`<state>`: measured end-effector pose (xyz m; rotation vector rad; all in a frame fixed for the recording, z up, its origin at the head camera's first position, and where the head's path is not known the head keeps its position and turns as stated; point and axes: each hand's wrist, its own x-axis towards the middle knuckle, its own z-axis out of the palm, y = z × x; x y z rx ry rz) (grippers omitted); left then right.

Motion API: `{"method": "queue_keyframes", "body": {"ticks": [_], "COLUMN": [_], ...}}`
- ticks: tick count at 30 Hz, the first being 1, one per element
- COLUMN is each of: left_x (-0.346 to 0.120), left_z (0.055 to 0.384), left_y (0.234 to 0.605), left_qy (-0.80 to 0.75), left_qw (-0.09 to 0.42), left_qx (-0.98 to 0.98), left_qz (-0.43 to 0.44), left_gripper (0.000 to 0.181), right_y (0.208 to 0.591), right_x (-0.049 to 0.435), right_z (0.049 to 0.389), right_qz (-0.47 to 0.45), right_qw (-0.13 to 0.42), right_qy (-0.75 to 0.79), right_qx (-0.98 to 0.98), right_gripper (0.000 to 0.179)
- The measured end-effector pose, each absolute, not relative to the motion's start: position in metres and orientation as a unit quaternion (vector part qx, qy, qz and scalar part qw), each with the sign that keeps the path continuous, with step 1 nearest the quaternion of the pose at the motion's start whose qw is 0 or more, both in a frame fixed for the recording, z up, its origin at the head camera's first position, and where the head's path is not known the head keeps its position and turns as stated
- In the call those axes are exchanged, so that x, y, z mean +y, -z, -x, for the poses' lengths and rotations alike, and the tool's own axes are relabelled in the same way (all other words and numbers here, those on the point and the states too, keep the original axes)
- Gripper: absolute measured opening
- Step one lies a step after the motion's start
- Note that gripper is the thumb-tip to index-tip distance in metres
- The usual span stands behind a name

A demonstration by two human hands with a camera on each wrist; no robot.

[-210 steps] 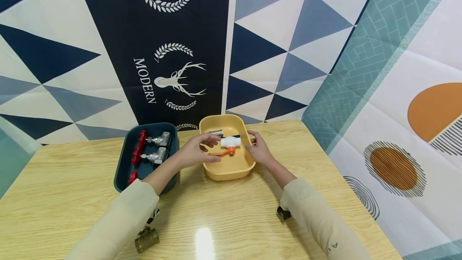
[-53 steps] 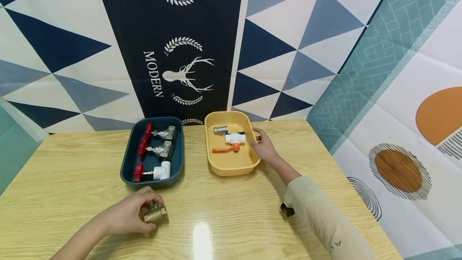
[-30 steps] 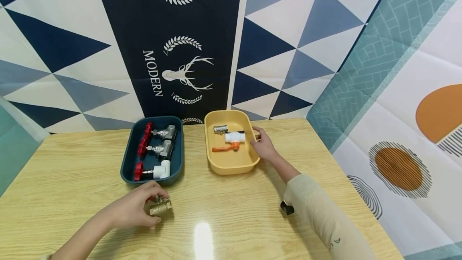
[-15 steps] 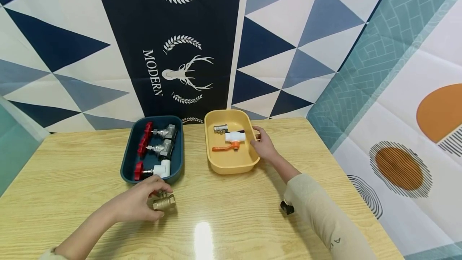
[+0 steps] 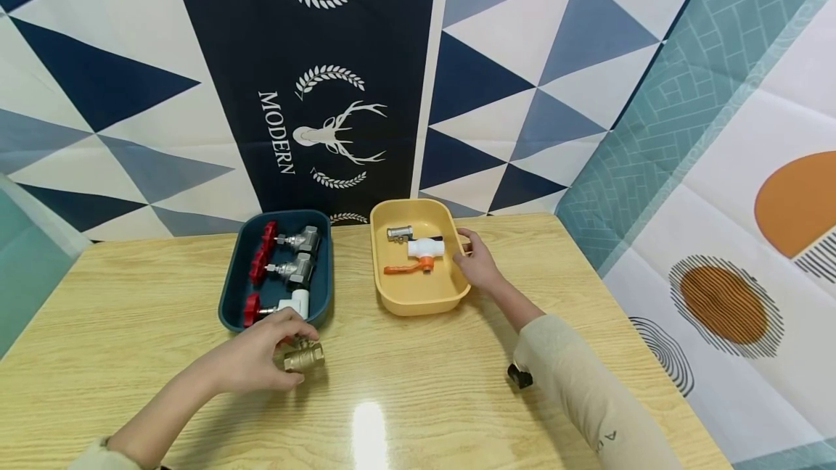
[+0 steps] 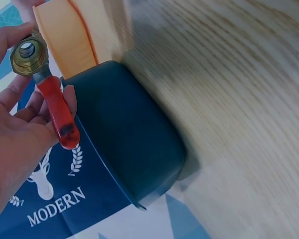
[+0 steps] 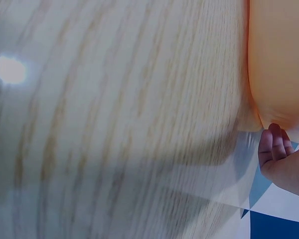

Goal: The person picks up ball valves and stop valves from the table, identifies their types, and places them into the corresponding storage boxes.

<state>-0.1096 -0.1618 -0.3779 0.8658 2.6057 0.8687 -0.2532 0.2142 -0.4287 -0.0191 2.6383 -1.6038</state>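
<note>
My left hand (image 5: pixel 257 355) holds a brass ball valve (image 5: pixel 304 359) between thumb and fingers, just above the table before the dark blue bin (image 5: pixel 325 270). In the left wrist view the valve's red lever handle (image 6: pixel 60 112) points back along the palm. My right hand (image 5: pixel 480 265) grips the right side of the yellow bin (image 5: pixel 418 307); the right wrist view shows its fingers (image 7: pixel 275 144) bent against the outer wall, with the thumb hidden. Inside the yellow bin lie a white plastic ball valve (image 5: pixel 426 247) with an orange lever and a small silver valve (image 5: pixel 399 233).
The dark blue bin contains two silver valves (image 5: pixel 297 268) with red handwheels and a white elbow valve (image 5: pixel 295 303) with a red wheel, partly behind my left hand. Patterned cloth (image 5: pixel 326 136) backs the wooden table (image 5: pixel 424 390).
From over the yellow bin, my left hand went to the table's front left and took hold of the brass ball valve. It then drifts right and away from me. My right hand stays on the yellow bin.
</note>
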Motion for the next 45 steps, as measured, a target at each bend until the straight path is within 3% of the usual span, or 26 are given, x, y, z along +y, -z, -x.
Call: {"method": "queue_keyframes", "body": {"ticks": [20,29,45], "left_x": [-0.15,-0.143,-0.134], "left_z": [0.12,0.127,0.138], "left_y": [0.368,0.362,0.355], "left_qy": [-0.279,-0.291,-0.297], "left_qw": [0.106,0.115,0.123], "left_qx": [0.901,0.897,0.894], "left_qz": [-0.314,-0.312,-0.311], "left_gripper": [0.041,0.041,0.042], "right_y": [0.427,0.397,0.425], "right_x": [0.215,0.206,0.214], "right_z": [0.252,0.236,0.252], "right_qz": [0.008,0.004,0.005], "right_qw": [0.028,0.054,0.031], "right_qy": [0.517,0.539,0.508], "right_qx": [0.855,0.841,0.861], "right_gripper": [0.055,0.056,0.056]}}
